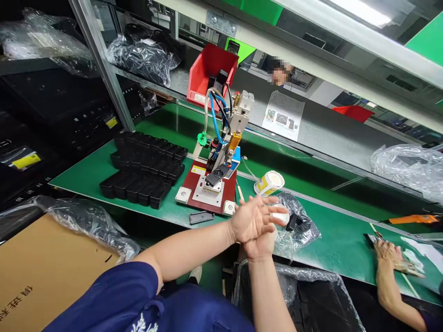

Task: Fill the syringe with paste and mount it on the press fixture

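Observation:
My left hand (251,220) is palm up with its fingers spread, and it crosses over my right hand (261,245). Nothing shows in the left palm. The fingers of my right hand are mostly hidden behind the left one, so I cannot tell whether they hold anything. A white round object (281,216) shows just beyond my left fingertips; whether they touch it is unclear. Close by lies a clear plastic bag (308,226) with black parts. Behind the hands stands a small press machine (230,133) on a dark red base, with a black speaker-like part (217,175) on its fixture.
Black cases (138,186) stand in rows on the green bench (86,170). A shallow black cover (201,217) lies by the front edge. Behind are a white tub (270,183) and a red bin (194,83). At right, a co-worker's hand (389,253) rests near an orange tool (411,220).

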The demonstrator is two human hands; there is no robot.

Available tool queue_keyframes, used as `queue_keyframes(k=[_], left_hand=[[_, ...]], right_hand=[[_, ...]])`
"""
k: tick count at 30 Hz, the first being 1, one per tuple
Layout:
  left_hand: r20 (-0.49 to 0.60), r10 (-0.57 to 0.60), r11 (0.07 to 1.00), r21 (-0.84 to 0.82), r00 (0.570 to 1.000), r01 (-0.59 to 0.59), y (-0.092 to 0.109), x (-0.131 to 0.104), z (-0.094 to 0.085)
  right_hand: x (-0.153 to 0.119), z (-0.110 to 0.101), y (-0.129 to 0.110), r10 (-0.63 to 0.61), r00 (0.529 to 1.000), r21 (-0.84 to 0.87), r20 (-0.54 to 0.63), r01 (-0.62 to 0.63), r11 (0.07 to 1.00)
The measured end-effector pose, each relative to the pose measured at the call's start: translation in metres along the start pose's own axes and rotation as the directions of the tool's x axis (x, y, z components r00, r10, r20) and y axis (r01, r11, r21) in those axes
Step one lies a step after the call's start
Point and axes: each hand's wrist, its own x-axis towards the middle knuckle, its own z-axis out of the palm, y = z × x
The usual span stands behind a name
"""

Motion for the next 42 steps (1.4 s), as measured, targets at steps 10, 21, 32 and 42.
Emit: queue_keyframes(k=[10, 21, 32, 42], left_hand=[[0.034, 0.574, 0.340, 0.899, 0.818, -0.276, -0.007, -0.009, -0.032], [-0.006, 0.431, 0.282, 0.951, 0.902, -0.128, 0.000, -0.055, -0.060], [0.052, 0.693, -0.044, 0.999, 0.719, -0.031, 0.049, -0.090, -0.074], [-0.198, 0.753, 0.087, 0.975, 0.628, 0.204, 0.061, -0.152, -0.124]], right_hand=[[-0.008, 0.027, 0.003, 0.065, 0.997, 0.141, 0.051, -0.072, 0.987], [0.012, 0.012, 0.029, 0.057, 0.998, -0.265, 0.023, -0.049, 0.963], [0.050, 0.017, -0.026, -0.288, 0.957, -0.478, 0.031, 0.268, 0.837], [0.122, 0.102, -0.041, -0.479, 0.855, -0.549, 0.200, 0.503, 0.668]])
